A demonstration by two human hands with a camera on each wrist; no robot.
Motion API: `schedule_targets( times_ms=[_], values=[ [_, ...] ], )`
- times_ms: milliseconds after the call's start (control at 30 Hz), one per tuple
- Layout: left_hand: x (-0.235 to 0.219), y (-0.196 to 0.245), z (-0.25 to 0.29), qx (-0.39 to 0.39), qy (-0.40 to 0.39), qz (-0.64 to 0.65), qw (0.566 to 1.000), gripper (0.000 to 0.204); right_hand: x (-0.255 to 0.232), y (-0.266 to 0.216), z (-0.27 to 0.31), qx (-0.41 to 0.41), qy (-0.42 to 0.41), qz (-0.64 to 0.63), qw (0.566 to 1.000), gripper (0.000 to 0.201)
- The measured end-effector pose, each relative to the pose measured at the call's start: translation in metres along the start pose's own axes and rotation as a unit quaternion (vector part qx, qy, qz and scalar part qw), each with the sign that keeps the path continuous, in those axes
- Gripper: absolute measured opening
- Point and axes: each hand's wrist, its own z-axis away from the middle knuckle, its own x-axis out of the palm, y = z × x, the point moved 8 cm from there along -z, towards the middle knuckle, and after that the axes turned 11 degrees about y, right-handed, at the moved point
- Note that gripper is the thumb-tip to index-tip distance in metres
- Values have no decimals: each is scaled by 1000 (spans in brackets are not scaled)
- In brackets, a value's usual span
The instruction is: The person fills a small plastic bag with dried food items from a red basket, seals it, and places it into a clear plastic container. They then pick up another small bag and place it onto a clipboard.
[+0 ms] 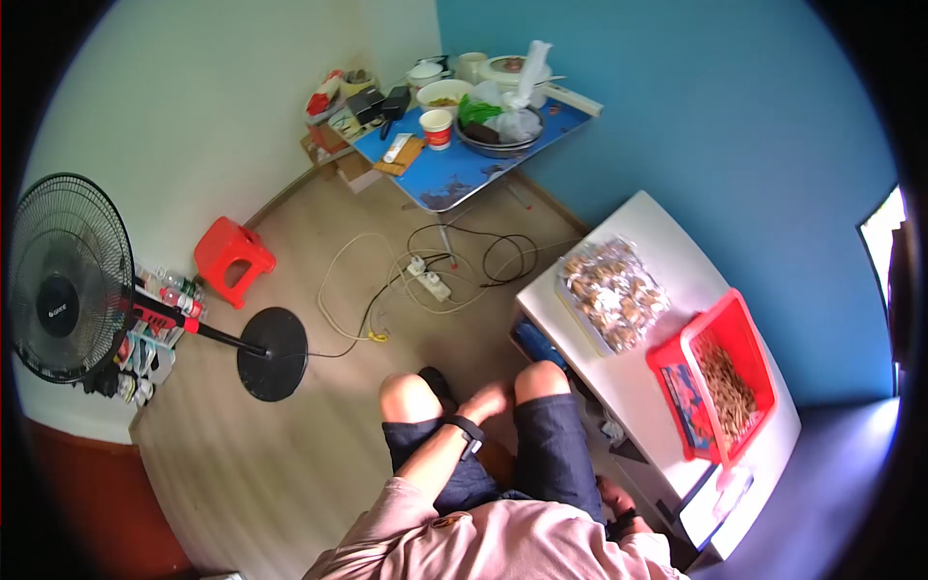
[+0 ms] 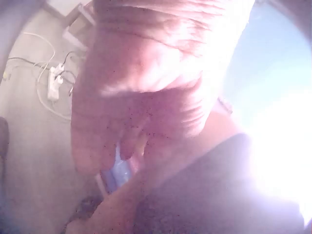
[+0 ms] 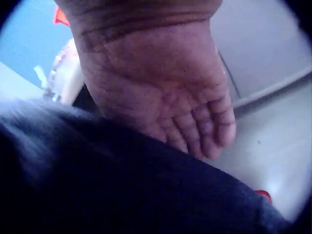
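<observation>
Left hand [image 1: 486, 401], between knees [image 1: 411, 398]: grip slack, apparently empty, though blurred. Right hand [image 1: 615, 496], beside right thigh [image 1: 559, 445]: grip loose, empty. Red basket [image 1: 759, 358], brown pieces [image 1: 727, 389] inside, right, on white worktop's [image 1: 628, 372] near end: a rising elbow might tip it.

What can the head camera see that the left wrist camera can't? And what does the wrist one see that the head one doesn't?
Only the head view shows the black fan, the red stool and the paper cup. Only the left wrist view shows the creased inner side of the left hand close up. Both show that hand, the white power strip and the floor.
</observation>
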Motion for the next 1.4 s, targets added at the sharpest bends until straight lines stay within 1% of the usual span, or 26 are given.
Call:
schedule_targets(
  times_ms=[33, 67, 100, 133, 167, 200, 233, 267, 300, 333, 367, 400, 433, 500, 567, 667, 833, 900, 1000, 1100, 1133, 1200, 1233, 1300, 1333, 1400],
  values=[
    [-13, 12, -5, 78, 79, 81, 991, 40, -26, -43, 3, -17, -1, -55, 998, 40],
    [-27, 20, 5, 106, 100, 132, 981, 34, -54, -93, 6, -34, -4, -110, 993, 44],
    [-43, 28, 18, 133, 121, 184, 966, 30, -87, -155, 21, -19, -24, -219, 975, 42],
    [-50, 31, 32, 114, 88, 271, 952, 28, -101, -191, 22, -33, 17, -254, 966, 27],
    [-54, 34, 48, 93, 51, 354, 929, 26, -134, -230, 28, -105, 81, -10, 991, 27],
    [-62, 41, 66, 100, 37, 397, 912, 24, -154, -258, 32, -132, 108, -9, 985, 24],
    [-66, 42, 77, 113, 36, 419, 900, 24, -171, -275, 35, -143, 167, -52, 974, 22],
    [-66, 39, 87, 110, 36, 426, 897, 25, -194, -306, 41, -162, 225, -42, 960, 20],
    [-66, 35, 96, 107, 35, 435, 893, 25, -207, -312, 38, -154, 269, -81, 947, 18],
    [-65, 32, 108, 96, 30, 451, 887, 26, -223, -331, 35, -196, 314, -44, 928, 17],
    [-65, 28, 120, 84, 24, 466, 881, 26, -242, -356, 44, -203, 363, -29, 909, 18],
    [-67, 25, 132, 88, 23, 485, 870, 25, -255, -359, 36, -220, 390, -73, 891, 20],
    [-67, 20, 137, 95, 15, 480, 872, 25, -268, -370, 31, -224, 410, -46, 883, 21],
    [-66, 3, 142, 66, 29, 515, 854, 24, -285, -371, 12, -173, 442, 49, 879, 35],
    [-67, -6, 143, 71, 49, 534, 841, 25, -293, -355, -21, -139, 449, 122, 874, 43],
    [-67, -12, 143, 61, 56, 549, 831, 23, -291, -328, -63, -87, 433, 120, 889, 50],
    [-62, -20, 131, 34, 55, 560, 826, 21, -273, -311, -95, -82, 450, 84, 885, 49],
    [-63, -22, 126, 29, 53, 556, 829, 22, -271, -311, -95, -84, 478, 41, 874, 51],
    [-64, -19, 125, 15, 24, 570, 821, 22, -268, -312, -91, -64, 485, -15, 872, 53],
    [-61, -13, 119, 17, 10, 557, 830, 23, -266, -305, -88, -40, 493, -73, 866, 54],
    [-60, -12, 116, 16, 13, 550, 835, 23, -264, -295, -92, -36, 485, -139, 863, 55],
    [-58, -9, 114, 20, 13, 545, 838, 23, -262, -289, -96, -61, 484, -238, 840, 55],
    [-58, -7, 113, 24, 16, 540, 841, 23, -262, -289, -96, -60, 484, -238, 840, 55],
    [-59, -5, 115, 22, 19, 535, 844, 23, -258, -282, -97, -38, 464, -355, 811, 52],
    [-61, -4, 116, 22, 24, 532, 846, 24, -256, -281, -99, -36, 464, -356, 810, 52],
    [-61, -6, 117, 18, 24, 533, 845, 24, -255, -282, -97, -68, 477, -396, 781, 52]
  ],
)
